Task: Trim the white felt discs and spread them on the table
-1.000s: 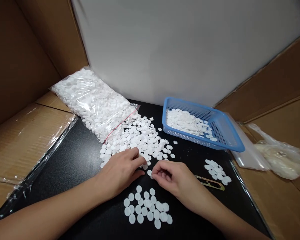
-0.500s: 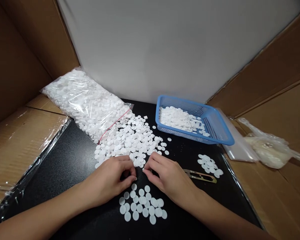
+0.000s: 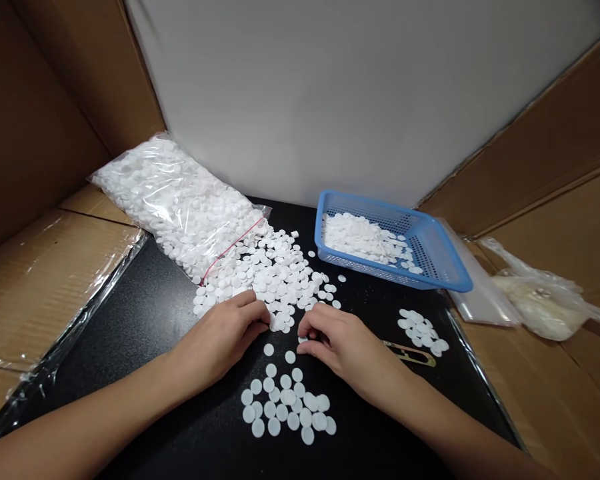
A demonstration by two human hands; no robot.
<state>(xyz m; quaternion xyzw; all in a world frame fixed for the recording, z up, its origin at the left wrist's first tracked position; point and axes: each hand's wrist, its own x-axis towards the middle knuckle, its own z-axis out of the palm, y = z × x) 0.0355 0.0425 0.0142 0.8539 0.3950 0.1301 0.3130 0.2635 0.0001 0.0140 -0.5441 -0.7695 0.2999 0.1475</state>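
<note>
A loose heap of small white discs point(image 3: 270, 277) spills from an open clear bag point(image 3: 175, 203) onto the black table point(image 3: 150, 327). My left hand point(image 3: 223, 337) lies at the heap's near edge, fingers extended and resting on the discs. My right hand point(image 3: 337, 343) sits just right of it, fingers curled with the tips down on a disc. Two single discs point(image 3: 269, 349) lie between the hands. A flat cluster of discs point(image 3: 287, 403) is laid out nearer to me.
A blue mesh basket point(image 3: 447, 257) at the back right holds more discs. A small pile of discs point(image 3: 421, 331) and metal snips point(image 3: 413, 353) lie to the right of my right hand. Cardboard boxes flank the table, with a crumpled plastic bag point(image 3: 540, 297) at right.
Both hands moved back toward the heap's edge. Two discs now lie singly between the hands and the near cluster. The view shifted slightly.
</note>
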